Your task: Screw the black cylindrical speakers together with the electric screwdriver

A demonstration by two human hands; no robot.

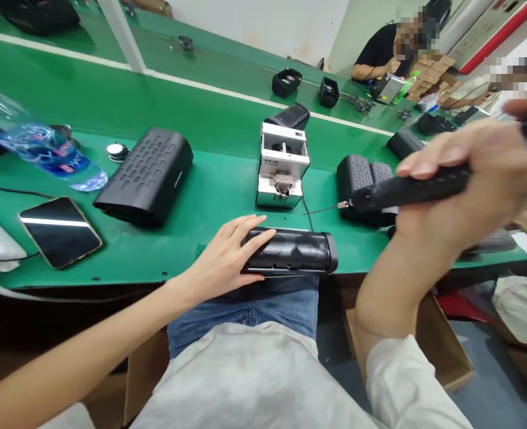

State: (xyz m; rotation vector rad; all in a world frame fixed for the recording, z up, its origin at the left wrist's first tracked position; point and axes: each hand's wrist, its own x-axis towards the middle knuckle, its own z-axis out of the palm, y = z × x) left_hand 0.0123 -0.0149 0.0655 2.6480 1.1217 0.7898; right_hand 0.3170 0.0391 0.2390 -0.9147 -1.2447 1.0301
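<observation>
— What is held in each grip?

— An electric screwdriver [424,187] is clasped in the closed right hand [464,179], its thin bit pointed left above the tabletop [209,196]. The left hand [227,253] is laid open and flat, fingers spread, over the left end of one black cylindrical speaker [292,253]; nothing is gripped, the speaker is only pressed down. That speaker is lying on its side at the near edge of the tabletop, just in front of the person's lap.

— And what is counted around it?

— One white screw feeder [282,167] is seen just behind the speaker. To the right, under the screwdriver, two black speaker shells [364,179] are set side by side. To the left, one larger black speaker [149,173] is placed, with one phone [60,231] lying face up near it and one water bottle [44,149] on its side further left. Two small black parts [308,86] are found on the far belt, where two other people [388,47] are seated.
</observation>
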